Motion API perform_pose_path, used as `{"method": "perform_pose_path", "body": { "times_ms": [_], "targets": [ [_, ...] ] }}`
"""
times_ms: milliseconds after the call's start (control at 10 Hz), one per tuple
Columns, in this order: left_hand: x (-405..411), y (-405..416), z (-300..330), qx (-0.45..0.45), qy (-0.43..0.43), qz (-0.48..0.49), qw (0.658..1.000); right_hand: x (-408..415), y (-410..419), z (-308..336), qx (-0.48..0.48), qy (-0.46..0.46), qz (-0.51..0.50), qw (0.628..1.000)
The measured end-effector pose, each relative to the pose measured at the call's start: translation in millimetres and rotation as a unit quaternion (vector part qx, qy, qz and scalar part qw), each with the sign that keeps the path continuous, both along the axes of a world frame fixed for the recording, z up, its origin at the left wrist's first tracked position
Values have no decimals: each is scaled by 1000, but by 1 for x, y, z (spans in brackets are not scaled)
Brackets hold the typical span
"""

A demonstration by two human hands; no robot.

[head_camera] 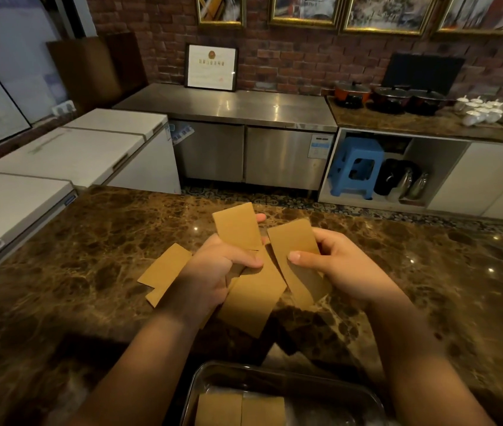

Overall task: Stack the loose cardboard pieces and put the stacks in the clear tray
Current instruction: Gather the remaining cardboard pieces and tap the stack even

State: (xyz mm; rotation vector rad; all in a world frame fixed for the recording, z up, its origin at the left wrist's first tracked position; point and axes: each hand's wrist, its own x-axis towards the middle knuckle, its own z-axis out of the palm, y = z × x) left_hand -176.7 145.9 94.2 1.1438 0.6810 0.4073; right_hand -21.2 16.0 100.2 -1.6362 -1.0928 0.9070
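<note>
Both busy: left hand [213,272] pinches cardboard pieces [238,230] (fanned); right hand [336,262] grips one piece [298,259].

worktop [90,272]: brown marble
freezers [69,149]: white, left
steel counter [228,109]: back wall, framed certificate [211,67] on it
stool [356,167]: blue, under right counter
pots [391,98]: right counter, beside white cups [480,110]

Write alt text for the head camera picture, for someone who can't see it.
Seen from above, a person's left hand grips several brown cardboard pieces while the right hand pinches another cardboard piece, above a brown marble counter. Nearest the viewer, a clear tray already holds cardboard stacks.
</note>
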Motion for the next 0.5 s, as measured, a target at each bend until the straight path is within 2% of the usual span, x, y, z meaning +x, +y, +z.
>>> {"method": "perform_pose_path", "body": {
  "times_ms": [100, 200, 300, 400, 500],
  "targets": [
    [0, -2, -1, -26, -26, 22, 999, -3, 0, -2, 19, 72, -41, 996],
    [-3, -2, -6, -155, -122, 84, 977, -7, 1, -9, 38, 233, -125, 964],
    [-13, -4, -14, -158, -131, 135, 969, -20, 6, -14, 38, 350, -196, 915],
    [-12, -10, -22, -134, -142, 152, 969, -38, 11, -18, 46, 387, -225, 893],
    [-5, -17, -24, -108, -169, 113, 973, -52, 16, -21, 54, 371, -238, 896]
  ]
}}
